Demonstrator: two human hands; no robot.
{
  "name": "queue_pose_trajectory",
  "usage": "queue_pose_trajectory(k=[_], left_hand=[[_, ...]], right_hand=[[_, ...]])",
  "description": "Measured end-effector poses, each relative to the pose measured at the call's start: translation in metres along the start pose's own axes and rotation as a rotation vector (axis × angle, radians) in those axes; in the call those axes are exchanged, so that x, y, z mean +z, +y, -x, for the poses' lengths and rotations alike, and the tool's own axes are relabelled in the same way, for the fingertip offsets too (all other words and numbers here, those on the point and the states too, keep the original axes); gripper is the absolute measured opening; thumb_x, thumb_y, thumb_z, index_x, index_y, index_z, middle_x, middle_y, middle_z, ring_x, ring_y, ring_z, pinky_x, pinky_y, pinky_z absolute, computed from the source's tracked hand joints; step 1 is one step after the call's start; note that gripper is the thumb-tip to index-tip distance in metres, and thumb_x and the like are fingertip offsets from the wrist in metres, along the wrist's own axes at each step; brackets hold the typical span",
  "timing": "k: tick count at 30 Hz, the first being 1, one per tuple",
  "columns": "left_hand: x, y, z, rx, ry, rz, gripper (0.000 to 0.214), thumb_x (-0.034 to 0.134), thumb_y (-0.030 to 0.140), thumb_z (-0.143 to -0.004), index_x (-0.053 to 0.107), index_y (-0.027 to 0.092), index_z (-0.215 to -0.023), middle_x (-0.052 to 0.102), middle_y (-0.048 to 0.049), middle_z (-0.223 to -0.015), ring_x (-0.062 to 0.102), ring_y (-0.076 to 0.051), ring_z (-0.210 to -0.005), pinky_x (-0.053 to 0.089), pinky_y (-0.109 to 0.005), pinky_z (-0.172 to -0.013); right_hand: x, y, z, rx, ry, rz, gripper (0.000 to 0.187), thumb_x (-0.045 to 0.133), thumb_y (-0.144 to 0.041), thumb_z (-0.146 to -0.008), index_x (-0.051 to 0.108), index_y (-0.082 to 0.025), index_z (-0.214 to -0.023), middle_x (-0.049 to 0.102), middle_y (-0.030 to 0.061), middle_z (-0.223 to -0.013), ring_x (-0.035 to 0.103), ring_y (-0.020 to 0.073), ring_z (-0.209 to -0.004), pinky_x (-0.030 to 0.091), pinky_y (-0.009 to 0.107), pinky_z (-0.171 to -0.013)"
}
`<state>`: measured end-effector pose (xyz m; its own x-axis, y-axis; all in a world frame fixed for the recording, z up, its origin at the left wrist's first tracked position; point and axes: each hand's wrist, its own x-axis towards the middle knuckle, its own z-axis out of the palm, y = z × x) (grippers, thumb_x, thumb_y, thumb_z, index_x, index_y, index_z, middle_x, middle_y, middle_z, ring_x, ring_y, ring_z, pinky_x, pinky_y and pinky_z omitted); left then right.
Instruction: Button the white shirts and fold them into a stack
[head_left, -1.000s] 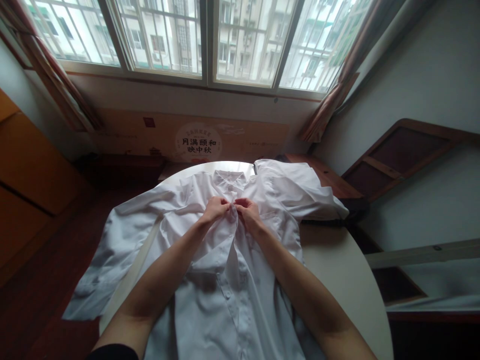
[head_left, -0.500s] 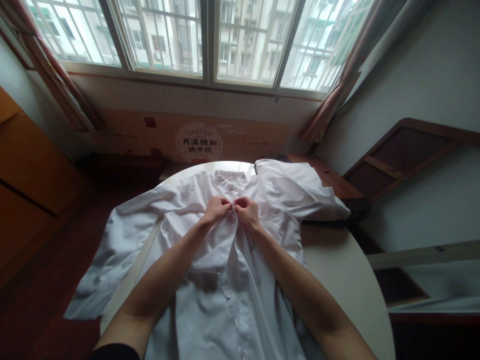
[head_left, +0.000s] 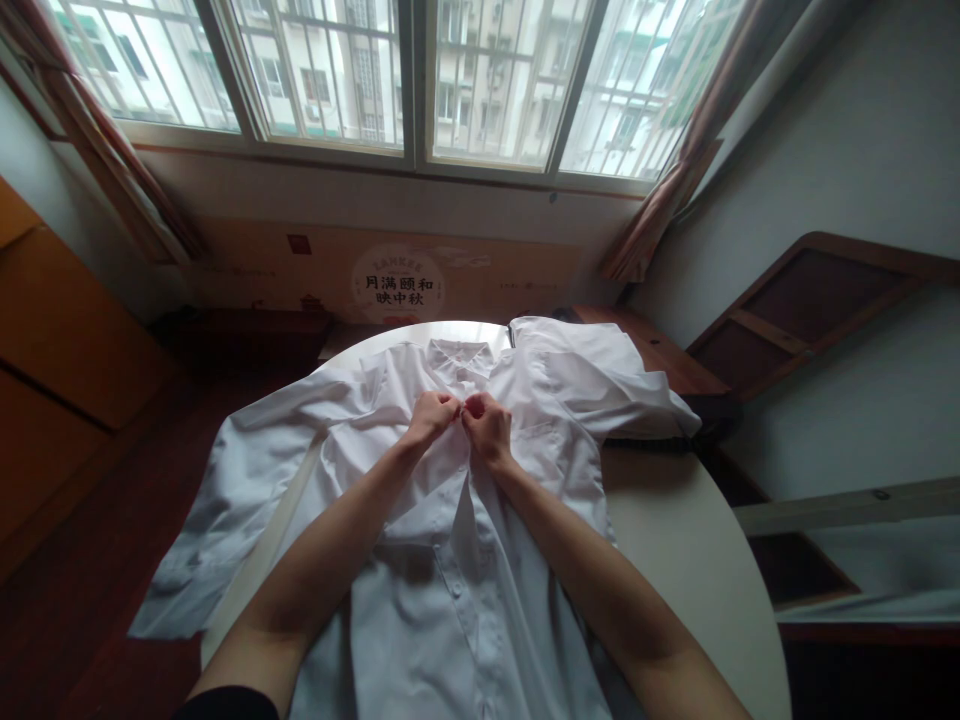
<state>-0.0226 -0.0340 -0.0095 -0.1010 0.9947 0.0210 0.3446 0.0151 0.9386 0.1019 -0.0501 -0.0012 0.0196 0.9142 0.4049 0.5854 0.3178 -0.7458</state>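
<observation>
A white long-sleeved shirt (head_left: 409, 570) lies front side up, its collar (head_left: 460, 355) at the far end. Both hands meet on its front placket, just below the collar. My left hand (head_left: 435, 414) pinches the placket's edge between thumb and finger. Touching it from the right, my right hand (head_left: 487, 424) pinches the cloth at the same spot. Whatever button sits between the fingertips is hidden. Lower down the front, a small button (head_left: 457, 590) shows, and the two front edges part slightly below the hands.
Under the shirt is a round white table (head_left: 690, 560). One sleeve (head_left: 217, 510) hangs past its left edge; the other rests by a folded white cloth (head_left: 577, 350) at the back right. A wooden cabinet (head_left: 60, 390) stands left, a barred window (head_left: 412, 80) ahead.
My right hand has shifted slightly left and turned, its fingers now closer against my left hand. The shirt's body and sleeves lie as before.
</observation>
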Motion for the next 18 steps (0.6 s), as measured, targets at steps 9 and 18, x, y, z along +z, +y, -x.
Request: queue_pose_trajectory(k=[9,18], left_hand=[[0.0010,0.0059,0.0077,0.085,0.036,-0.045,0.024,0.061,0.032,-0.074,0.072,0.012,-0.067,0.066,-0.0056,-0.061,0.059,-0.015,-0.059,0.038,-0.021,-0.050],[0.0065,-0.0030,0.0029,0.126,0.062,-0.018,0.024,0.058,0.033,-0.077,0.069,0.013,-0.069,0.068,-0.0046,-0.066,0.059,-0.013,-0.060,0.040,-0.021,-0.053]], right_hand=[[0.0043,0.0076,0.0031,0.040,0.027,-0.059,0.020,0.057,-0.018,-0.072,0.052,-0.023,-0.091,0.067,-0.0005,-0.074,0.065,0.0189,-0.068,0.047,0.030,-0.069],[0.0038,0.0081,0.0032,0.040,0.057,-0.120,0.014,0.058,-0.023,-0.073,0.054,-0.022,-0.086,0.066,0.0004,-0.075,0.064,0.0175,-0.068,0.048,0.027,-0.067]])
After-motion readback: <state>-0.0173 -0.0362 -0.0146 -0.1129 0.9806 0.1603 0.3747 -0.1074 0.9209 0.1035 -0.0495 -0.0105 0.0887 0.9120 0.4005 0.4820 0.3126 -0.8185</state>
